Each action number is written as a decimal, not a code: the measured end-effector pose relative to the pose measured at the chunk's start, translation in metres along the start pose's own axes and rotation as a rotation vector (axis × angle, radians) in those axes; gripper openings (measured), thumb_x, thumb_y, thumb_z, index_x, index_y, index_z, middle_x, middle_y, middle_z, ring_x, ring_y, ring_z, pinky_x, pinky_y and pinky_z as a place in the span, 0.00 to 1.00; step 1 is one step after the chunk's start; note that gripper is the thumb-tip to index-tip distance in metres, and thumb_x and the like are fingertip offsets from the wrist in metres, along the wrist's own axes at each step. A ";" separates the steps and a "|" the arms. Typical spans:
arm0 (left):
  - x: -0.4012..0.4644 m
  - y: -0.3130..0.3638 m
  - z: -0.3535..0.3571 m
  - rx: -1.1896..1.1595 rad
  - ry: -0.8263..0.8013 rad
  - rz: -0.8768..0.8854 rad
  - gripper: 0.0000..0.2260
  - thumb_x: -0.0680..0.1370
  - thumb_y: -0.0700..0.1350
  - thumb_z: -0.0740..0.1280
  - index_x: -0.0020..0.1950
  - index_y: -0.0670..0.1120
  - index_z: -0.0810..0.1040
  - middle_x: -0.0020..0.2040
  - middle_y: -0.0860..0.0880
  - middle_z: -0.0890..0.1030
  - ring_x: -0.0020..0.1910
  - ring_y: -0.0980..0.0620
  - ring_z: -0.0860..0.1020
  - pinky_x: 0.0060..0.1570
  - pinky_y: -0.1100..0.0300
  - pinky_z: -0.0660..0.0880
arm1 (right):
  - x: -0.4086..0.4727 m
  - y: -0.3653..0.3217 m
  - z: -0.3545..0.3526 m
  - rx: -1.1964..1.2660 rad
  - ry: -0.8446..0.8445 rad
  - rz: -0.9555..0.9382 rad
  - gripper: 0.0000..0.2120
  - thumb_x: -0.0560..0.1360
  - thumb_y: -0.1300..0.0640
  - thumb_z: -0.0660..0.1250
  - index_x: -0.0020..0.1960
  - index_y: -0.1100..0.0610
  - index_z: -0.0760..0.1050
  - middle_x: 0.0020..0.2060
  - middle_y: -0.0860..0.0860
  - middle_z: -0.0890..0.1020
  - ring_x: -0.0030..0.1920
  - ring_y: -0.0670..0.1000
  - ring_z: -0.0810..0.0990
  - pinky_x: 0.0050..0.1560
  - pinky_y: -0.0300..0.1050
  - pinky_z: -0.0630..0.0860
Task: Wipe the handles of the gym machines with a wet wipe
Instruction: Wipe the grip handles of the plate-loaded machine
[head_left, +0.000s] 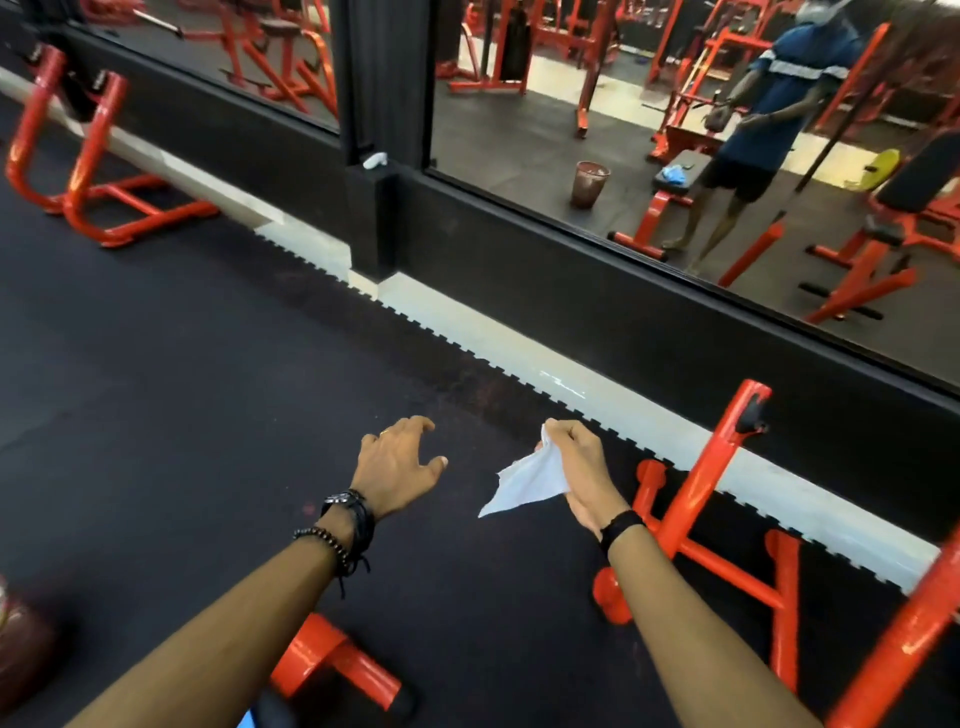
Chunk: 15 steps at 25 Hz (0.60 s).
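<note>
wet wipe (527, 483): held in the right hand (582, 478), pinched near the top by its fingers (558, 434), most of it hanging loose and crumpled over the black floor (182, 415); touching no handle
left hand (400, 465): empty, fingers spread and loosely bent, hovering beside the wipe but apart from it
risk: the light pinch could let the dangling wipe slip onto the floor and pick up grit; a loose corner may snag on the orange frame (711, 483) just right of the hand
open room: wide bare floor ahead and left; the mirror wall (675, 332) closes the far side; orange tubing (322, 660) crowds the near edge below the forearms
</note>
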<state>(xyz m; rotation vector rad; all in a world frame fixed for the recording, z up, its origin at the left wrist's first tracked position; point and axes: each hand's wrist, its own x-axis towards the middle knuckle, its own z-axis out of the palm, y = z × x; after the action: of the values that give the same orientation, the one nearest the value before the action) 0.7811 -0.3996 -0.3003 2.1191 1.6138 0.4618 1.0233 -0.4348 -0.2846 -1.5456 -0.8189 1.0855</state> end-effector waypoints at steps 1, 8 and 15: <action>0.006 0.017 0.005 -0.005 -0.007 0.029 0.23 0.78 0.56 0.66 0.69 0.49 0.70 0.68 0.51 0.75 0.65 0.50 0.75 0.65 0.48 0.63 | 0.006 0.000 -0.015 -0.043 -0.004 -0.019 0.08 0.79 0.55 0.66 0.42 0.56 0.77 0.40 0.53 0.81 0.44 0.54 0.80 0.50 0.50 0.74; 0.060 0.151 0.061 -0.024 -0.127 0.344 0.20 0.78 0.55 0.67 0.68 0.49 0.72 0.66 0.52 0.76 0.60 0.51 0.77 0.64 0.49 0.65 | -0.013 0.025 -0.141 -0.021 0.229 -0.004 0.04 0.74 0.67 0.71 0.46 0.60 0.83 0.41 0.54 0.86 0.41 0.50 0.85 0.45 0.40 0.79; 0.034 0.294 0.165 -0.021 -0.472 0.818 0.21 0.76 0.53 0.68 0.67 0.50 0.72 0.65 0.52 0.77 0.61 0.49 0.77 0.63 0.49 0.67 | -0.132 0.055 -0.266 0.002 0.672 0.129 0.15 0.69 0.75 0.73 0.54 0.63 0.80 0.39 0.51 0.82 0.34 0.37 0.80 0.37 0.29 0.75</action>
<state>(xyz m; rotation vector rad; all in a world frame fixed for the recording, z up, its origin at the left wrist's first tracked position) 1.1153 -0.4561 -0.2852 2.5538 0.4482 0.1777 1.2223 -0.6617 -0.2914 -1.8218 -0.2589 0.5781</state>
